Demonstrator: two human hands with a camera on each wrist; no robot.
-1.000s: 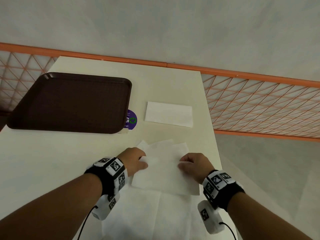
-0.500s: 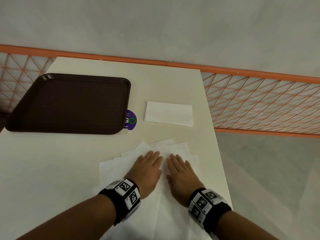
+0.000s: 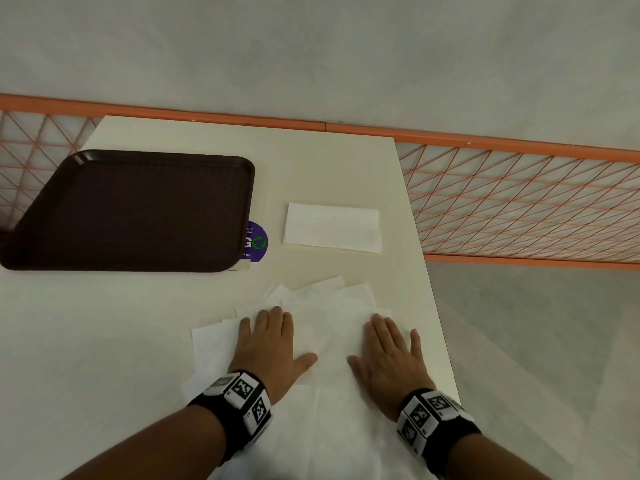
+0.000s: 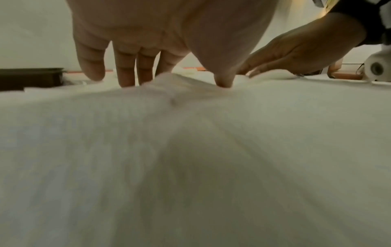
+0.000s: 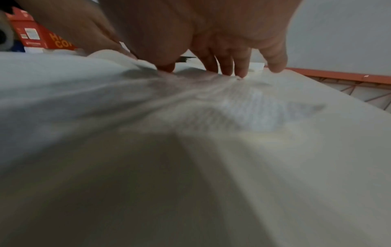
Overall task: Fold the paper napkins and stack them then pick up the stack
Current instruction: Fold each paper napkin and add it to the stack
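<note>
A loose pile of white paper napkins (image 3: 329,327) lies near the table's front right corner. My left hand (image 3: 266,341) presses flat on the pile's left part, fingers straight. My right hand (image 3: 388,351) presses flat on its right part, fingers spread. Between them the top napkin (image 3: 329,344) lies folded and smooth. In the left wrist view the napkin (image 4: 190,133) fills the frame under my left hand's fingers (image 4: 127,66). The right wrist view shows wrinkled napkin (image 5: 190,117) under my right hand's fingers (image 5: 228,63). One folded napkin (image 3: 332,227) lies apart, farther back.
A dark brown tray (image 3: 131,209) sits at the back left, partly covering a purple round sticker (image 3: 256,241). The cream table (image 3: 104,341) ends just right of my right hand. An orange mesh railing (image 3: 519,202) runs behind and to the right.
A second ago both hands gripped the top napkin's edges. They then laid it down and flattened on it side by side, and have now slid apart, left and right.
</note>
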